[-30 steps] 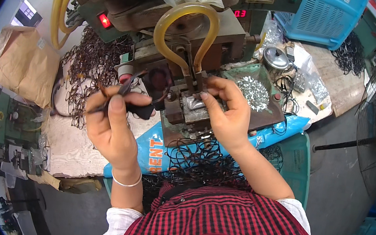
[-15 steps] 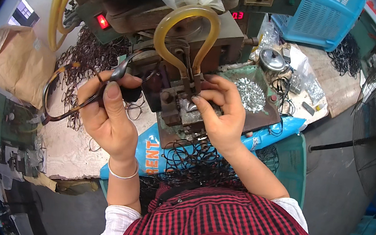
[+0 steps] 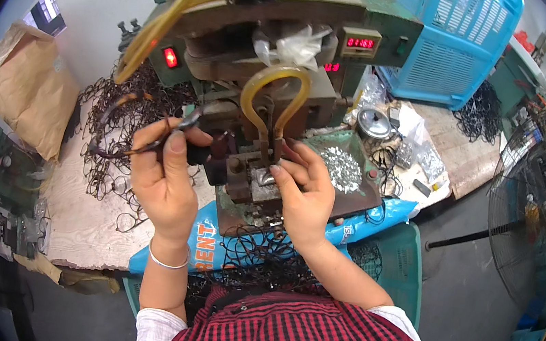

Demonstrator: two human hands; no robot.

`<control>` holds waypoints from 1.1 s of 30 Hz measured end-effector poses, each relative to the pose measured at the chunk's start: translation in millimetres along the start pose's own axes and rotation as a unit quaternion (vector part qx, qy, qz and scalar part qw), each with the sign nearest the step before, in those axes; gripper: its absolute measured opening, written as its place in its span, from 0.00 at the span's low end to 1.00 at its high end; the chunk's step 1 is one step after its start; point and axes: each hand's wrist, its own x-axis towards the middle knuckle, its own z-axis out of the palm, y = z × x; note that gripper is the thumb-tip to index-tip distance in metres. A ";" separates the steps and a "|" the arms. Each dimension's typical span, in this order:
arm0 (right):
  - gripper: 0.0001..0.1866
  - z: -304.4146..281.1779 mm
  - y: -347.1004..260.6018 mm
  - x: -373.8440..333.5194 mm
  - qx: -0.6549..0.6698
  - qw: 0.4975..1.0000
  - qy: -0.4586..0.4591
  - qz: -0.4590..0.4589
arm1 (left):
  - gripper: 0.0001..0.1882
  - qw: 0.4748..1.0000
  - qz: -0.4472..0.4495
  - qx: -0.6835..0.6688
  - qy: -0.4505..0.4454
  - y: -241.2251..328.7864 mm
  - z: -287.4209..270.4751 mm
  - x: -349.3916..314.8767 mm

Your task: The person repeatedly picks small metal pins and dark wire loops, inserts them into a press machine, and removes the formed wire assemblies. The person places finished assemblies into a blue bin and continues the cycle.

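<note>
Pinched between the thumb and fingers of my left hand (image 3: pixel 166 184) is a dark tortoiseshell eyeglass frame (image 3: pixel 188 121), its rim blurred against the heap behind. My left hand is raised just left of the press's metal fixture (image 3: pixel 238 183). My right hand (image 3: pixel 308 199) rests at the fixture's right side, thumb and fingers closed together at its block, below the clamp. Whatever small thing those fingertips hold, if anything, is hidden. A yellowish hose loop (image 3: pixel 250 91) rises above the fixture. To the right, small shiny metal pieces (image 3: pixel 342 169) lie heaped in a green tray (image 3: pixel 369 196).
Dark eyeglass frames (image 3: pixel 96 175) pile up on the left table. More fill a green basket (image 3: pixel 411 271) at my lap, partly under a blue plastic sack (image 3: pixel 377 220). A lidded metal pot (image 3: pixel 374 123), a blue crate (image 3: pixel 438 71) and a standing fan (image 3: pixel 525 197) are on the right.
The view has tilted up, showing more of the press. My left hand keeps the eyeglass frame, now turned slightly and closer to the fixture. My right hand stays at the fixture.
</note>
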 end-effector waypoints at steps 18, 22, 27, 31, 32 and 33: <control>0.13 -24.8 -21.2 26.9 -0.036 0.977 -0.174 0.122 | 0.09 0.997 -0.075 -0.009 -0.015 9.4 -3.9 3.6; 0.15 -55.4 -25.4 37.4 -0.240 0.939 -0.239 -0.054 | 0.09 0.951 -0.211 -0.182 -0.130 31.7 -16.3 -20.1; 0.11 -141.9 40.0 47.2 -0.680 0.719 0.016 -0.142 | 0.18 0.726 -0.552 -0.287 -0.293 39.0 3.5 -51.3; 0.07 -152.8 50.8 54.1 -0.581 0.776 0.009 -0.245 | 0.19 0.660 -0.643 -0.304 -0.243 26.9 22.8 -50.3; 0.06 -150.9 47.0 56.4 -0.562 0.801 0.019 -0.205 | 0.20 0.662 -0.645 -0.301 -0.236 28.1 22.8 -51.5; 0.06 -150.0 43.2 58.2 -0.541 0.824 0.030 -0.164 | 0.20 0.664 -0.646 -0.297 -0.232 29.3 22.6 -52.3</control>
